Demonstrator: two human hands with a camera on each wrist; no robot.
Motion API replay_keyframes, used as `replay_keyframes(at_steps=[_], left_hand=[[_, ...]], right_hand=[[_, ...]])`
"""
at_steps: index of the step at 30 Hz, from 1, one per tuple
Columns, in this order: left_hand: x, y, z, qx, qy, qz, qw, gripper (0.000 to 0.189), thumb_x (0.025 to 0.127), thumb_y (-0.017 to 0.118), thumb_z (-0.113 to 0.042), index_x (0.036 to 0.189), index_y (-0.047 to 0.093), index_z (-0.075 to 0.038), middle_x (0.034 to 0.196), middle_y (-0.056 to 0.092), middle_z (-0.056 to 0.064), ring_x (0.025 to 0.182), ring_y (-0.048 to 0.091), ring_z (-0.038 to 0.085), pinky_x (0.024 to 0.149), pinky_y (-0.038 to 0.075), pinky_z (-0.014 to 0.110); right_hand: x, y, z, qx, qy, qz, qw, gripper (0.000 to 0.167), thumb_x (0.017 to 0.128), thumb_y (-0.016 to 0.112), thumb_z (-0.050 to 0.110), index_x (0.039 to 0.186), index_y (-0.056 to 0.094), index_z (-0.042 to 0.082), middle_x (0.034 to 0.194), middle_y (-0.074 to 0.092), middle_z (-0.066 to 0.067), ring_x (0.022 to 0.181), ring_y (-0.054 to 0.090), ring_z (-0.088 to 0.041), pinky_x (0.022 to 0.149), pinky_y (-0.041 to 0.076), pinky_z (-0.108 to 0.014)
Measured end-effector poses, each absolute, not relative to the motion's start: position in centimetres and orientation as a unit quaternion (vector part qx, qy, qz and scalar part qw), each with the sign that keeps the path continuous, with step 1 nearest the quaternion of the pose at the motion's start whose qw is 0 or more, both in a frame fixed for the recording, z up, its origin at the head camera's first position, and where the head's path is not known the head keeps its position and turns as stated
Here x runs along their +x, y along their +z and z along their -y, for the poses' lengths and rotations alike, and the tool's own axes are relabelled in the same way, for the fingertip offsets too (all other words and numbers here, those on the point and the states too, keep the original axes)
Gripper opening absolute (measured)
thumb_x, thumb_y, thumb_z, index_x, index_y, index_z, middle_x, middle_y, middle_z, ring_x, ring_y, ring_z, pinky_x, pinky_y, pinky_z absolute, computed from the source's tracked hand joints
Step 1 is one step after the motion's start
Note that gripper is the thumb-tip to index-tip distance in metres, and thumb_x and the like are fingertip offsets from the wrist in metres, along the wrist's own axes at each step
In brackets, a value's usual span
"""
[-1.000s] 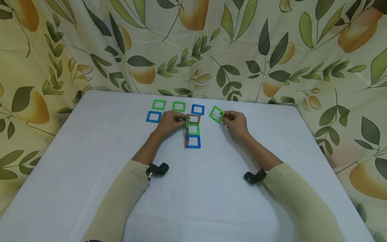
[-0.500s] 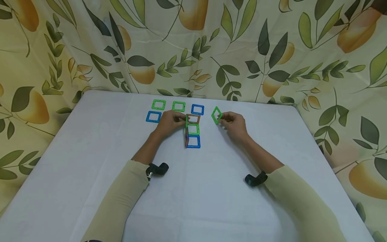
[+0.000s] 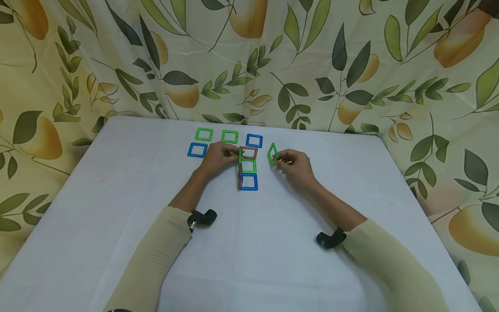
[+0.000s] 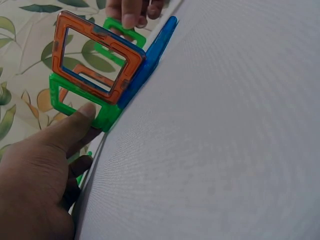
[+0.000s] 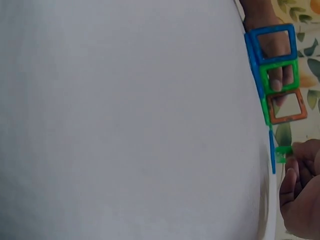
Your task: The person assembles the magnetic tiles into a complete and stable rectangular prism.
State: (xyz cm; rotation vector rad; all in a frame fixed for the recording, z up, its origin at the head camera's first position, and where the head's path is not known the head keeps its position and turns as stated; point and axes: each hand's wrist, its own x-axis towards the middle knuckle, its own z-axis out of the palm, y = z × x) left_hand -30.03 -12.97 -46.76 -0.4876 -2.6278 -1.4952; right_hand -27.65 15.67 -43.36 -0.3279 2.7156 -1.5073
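Square frame-like magnetic tiles lie in a row on the table: an orange tile [image 3: 255, 153], a green tile [image 3: 248, 172] and a blue tile [image 3: 248, 189]. Along the row's left side stands an upright wall, including an orange tile [image 4: 58, 50] and a green one [image 4: 110, 118]. My left hand [image 3: 219, 158] grips this upright green tile, its thumb on the near face. To the right of the row, my right hand [image 3: 297, 168] pinches another green tile [image 3: 270, 160] by its edge, tilted up. That hand's curled fingers [image 5: 291, 182] show in the right wrist view.
Behind the row lie two loose green tiles, one left [image 3: 203, 140] and one nearer the middle [image 3: 229, 142], and a blue tile [image 3: 254, 146]. Another blue tile [image 3: 196, 156] lies left of my left hand. A patterned curtain [image 3: 249, 65] hangs behind the white table [image 3: 273, 260].
My right hand has come left and slightly nearer, turning its green tile until it appears narrower. The left hand keeps its hold on the wall.
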Motion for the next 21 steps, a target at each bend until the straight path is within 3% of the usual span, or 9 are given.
replay_keyframes(at_steps=[21], left_hand=[[-29.9, -46.7, 13.0, -0.160, -0.484, 0.859, 0.042, 0.020, 0.093, 0.082, -0.016, 0.112, 0.082, -0.009, 0.107, 0.077, 0.003, 0.090, 0.062, 0.020, 0.081, 0.049, 0.035]], right_hand=[[-25.4, -43.1, -13.6, -0.151, -0.476, -0.866, 0.017, 0.015, 0.094, 0.078, 0.004, 0.108, 0.078, 0.001, 0.100, 0.075, -0.009, 0.087, 0.064, -0.023, 0.071, 0.052, -0.023]])
